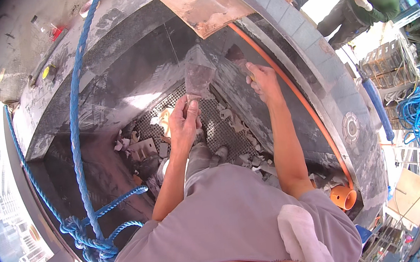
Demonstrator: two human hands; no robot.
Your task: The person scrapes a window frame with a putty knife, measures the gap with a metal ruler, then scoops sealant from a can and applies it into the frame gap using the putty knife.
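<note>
The left hand (184,122) grasps a broad scraper (199,80), the right hand (266,83) a darker scraper (235,54), both near the pit's right wall (241,98). Both seem light, stiff, thin-bladed; handles suit gripping.

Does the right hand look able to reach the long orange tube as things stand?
Probably yes: the right hand is close beside the tube, with nothing visible between, though its grip holds a flat-bladed tool.

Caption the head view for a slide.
Left hand holds a broad scraper, right hand another bladed tool, above scattered debris.
</note>
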